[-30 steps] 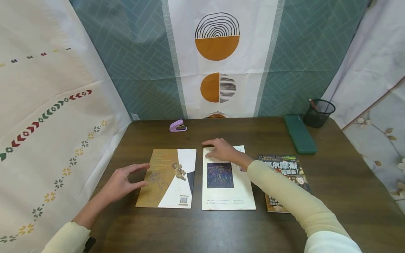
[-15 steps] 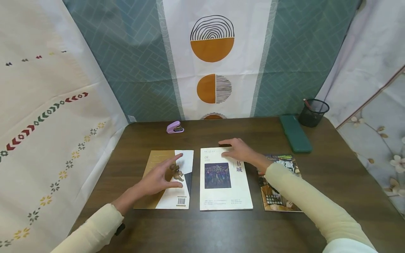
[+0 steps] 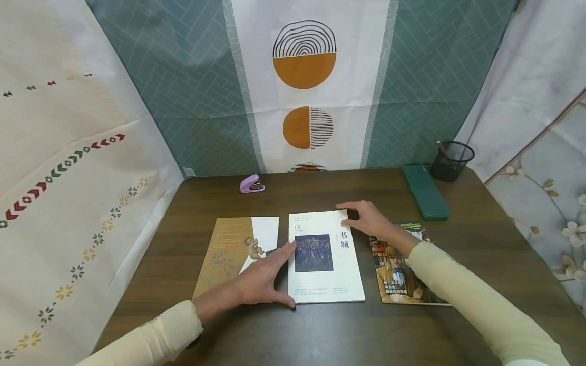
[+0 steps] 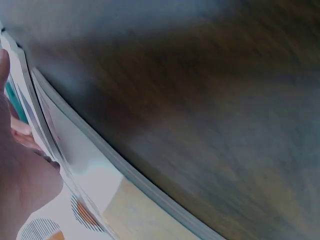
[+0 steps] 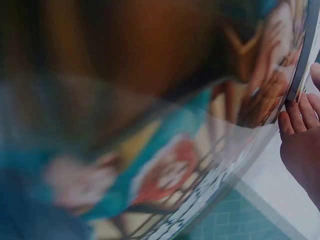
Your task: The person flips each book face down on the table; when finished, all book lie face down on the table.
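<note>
Lying between the hands in the head view, the white 书城 magazine (image 3: 324,258) has the left hand (image 3: 261,279) at its left edge, thumb and fingers apart — and the right hand (image 3: 366,217), thumb and forefinger apart, at its upper right corner. The left wrist view shows a tan-and-white book (image 4: 117,185); the right, a blurred illustrated magazine (image 5: 170,165).

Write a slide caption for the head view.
Left hand at the left edge, right hand at the top right corner of the white magazine, middle of three on the brown table.

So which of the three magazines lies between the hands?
The white magazine marked 08; the gold-white one lies left, the dark illustrated one right.
</note>
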Available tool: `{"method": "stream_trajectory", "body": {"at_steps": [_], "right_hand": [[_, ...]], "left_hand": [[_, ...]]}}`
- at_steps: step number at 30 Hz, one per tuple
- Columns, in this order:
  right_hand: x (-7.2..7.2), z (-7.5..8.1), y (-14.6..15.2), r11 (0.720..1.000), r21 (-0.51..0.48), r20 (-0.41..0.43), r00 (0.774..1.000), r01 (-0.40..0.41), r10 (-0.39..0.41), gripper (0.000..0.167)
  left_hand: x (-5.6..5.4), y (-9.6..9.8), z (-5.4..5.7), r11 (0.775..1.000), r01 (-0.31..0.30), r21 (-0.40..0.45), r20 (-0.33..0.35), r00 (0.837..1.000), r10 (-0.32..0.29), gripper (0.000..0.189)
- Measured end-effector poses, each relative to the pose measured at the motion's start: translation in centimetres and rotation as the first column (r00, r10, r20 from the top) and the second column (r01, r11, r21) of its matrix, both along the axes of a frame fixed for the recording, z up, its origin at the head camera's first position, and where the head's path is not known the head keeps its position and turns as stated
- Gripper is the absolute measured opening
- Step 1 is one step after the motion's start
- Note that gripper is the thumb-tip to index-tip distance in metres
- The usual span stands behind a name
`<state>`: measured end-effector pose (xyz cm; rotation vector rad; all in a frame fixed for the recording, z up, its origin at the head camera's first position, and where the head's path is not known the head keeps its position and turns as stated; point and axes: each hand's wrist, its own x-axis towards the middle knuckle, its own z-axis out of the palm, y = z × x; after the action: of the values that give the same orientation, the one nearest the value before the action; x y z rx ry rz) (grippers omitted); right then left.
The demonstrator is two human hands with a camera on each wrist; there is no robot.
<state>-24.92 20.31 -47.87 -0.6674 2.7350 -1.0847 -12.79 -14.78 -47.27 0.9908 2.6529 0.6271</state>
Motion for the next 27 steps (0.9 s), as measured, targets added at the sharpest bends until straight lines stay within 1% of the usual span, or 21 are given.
{"method": "stream_trajectory", "body": {"at_steps": [3,7,11,21,24,27], "right_hand": [[0.3,-0.1,0.5,1.0,0.004,-0.012,1.0,0.0,0.0,0.053],[0.6,-0.1,0.8,1.0,0.005,-0.017,1.0,-0.013,0.013,0.054],[0.7,-0.2,1.0,1.0,0.006,-0.007,1.0,-0.024,0.024,0.055],[0.6,-0.2,1.1,0.998,0.018,0.013,0.999,-0.052,0.052,0.056],[0.6,-0.1,1.3,0.997,0.024,0.018,0.997,-0.076,0.075,0.056],[0.5,0.0,1.5,0.994,0.033,0.023,0.994,-0.105,0.105,0.057]], "left_hand": [[0.5,0.3,-0.2,0.998,0.026,-0.053,-0.001,1.0,-0.026,0.141],[0.6,0.4,-0.3,0.993,0.05,-0.111,-0.031,0.998,-0.053,0.143],[0.6,0.3,-0.2,0.99,0.058,-0.127,-0.047,0.997,-0.064,0.14],[0.7,0.2,0.1,0.987,0.065,-0.149,-0.049,0.996,-0.073,0.128],[0.8,0.2,0.2,0.982,0.078,-0.173,-0.07,0.993,-0.091,0.124],[0.8,0.2,0.3,0.972,0.102,-0.21,-0.119,0.985,-0.129,0.118]]}}
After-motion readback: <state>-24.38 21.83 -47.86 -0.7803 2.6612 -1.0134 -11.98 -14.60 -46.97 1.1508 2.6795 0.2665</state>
